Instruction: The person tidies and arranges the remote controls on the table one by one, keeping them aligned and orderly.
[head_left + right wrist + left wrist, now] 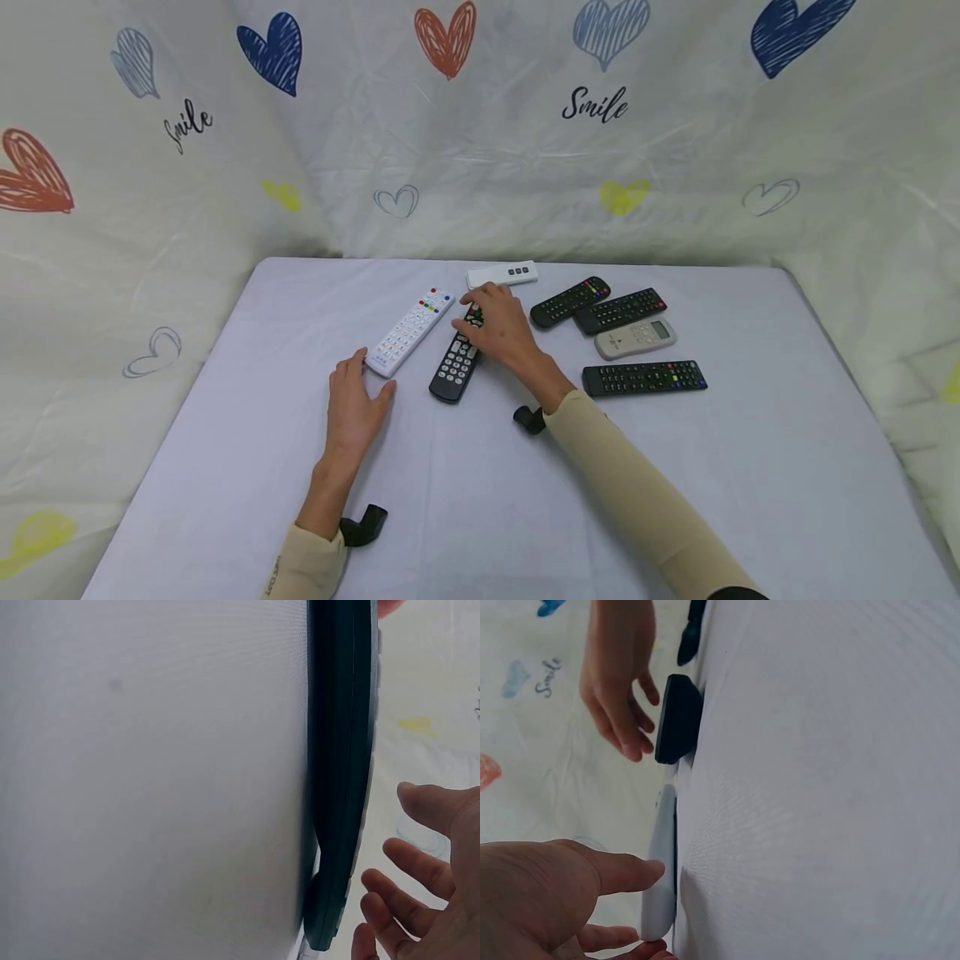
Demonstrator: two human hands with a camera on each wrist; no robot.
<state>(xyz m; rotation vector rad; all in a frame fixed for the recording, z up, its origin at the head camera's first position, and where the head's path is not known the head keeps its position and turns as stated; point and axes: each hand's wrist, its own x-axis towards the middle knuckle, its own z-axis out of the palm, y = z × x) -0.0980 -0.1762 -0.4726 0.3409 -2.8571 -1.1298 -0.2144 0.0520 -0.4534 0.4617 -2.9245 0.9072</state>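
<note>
- We see our right hand [501, 327] over the far end of the black remote [455, 365], which lies flat on the desk [240, 433] just right of the white remote [410, 331]; the fingers are loosely curved over its top and touch it, but we cannot say they have closed round it.
- Our left hand [354, 410] lies flat on the desk with straight fingers, the tips touching the near end of the white remote; it holds nothing.
- In the left wrist view the white remote [660, 870] lies on its back with our thumb beside it.
- The right wrist view shows the black remote [341, 772] side-on, flat on the cloth, not lifted.
- Further right lie four more remotes in a loose cluster [622, 333], well apart from both hands, and a small white one [502, 273] sits at the back.
- We judge the work as only begun: both near remotes are touched, neither gripped or raised, and the rest lie untouched.
</note>
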